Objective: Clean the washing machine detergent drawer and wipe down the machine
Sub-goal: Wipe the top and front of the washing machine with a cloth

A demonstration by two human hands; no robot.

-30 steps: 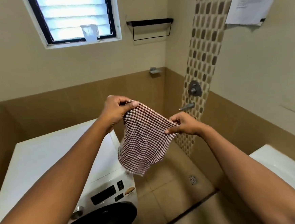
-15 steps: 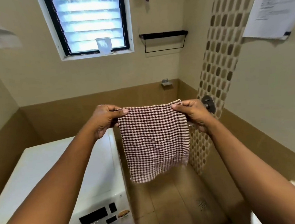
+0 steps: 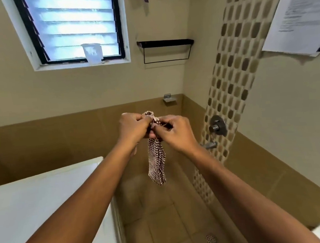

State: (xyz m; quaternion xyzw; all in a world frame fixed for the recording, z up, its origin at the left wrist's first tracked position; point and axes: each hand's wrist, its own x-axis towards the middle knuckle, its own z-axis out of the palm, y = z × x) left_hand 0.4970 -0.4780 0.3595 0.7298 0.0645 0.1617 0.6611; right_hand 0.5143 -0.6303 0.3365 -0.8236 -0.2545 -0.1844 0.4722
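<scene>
A brown-and-white checked cloth (image 3: 156, 162) hangs folded in a narrow strip at chest height in front of me. My left hand (image 3: 134, 128) and my right hand (image 3: 175, 133) meet at its top edge, and both pinch the bunched corners together. The white top of the washing machine (image 3: 47, 203) lies at the lower left, under my left forearm. Its front panel and detergent drawer are out of view.
A louvred window (image 3: 71, 26) with a plastic cup (image 3: 92, 52) on its sill is on the far wall. A black wall shelf (image 3: 165, 43) hangs beside it. A shower valve and spout (image 3: 216, 127) sit on the right wall, a floor drain (image 3: 211, 241) below.
My hands have come together, folding the spread cloth in half so it hangs as a narrow strip. The view has tilted upward, and the machine's front panel has left the frame.
</scene>
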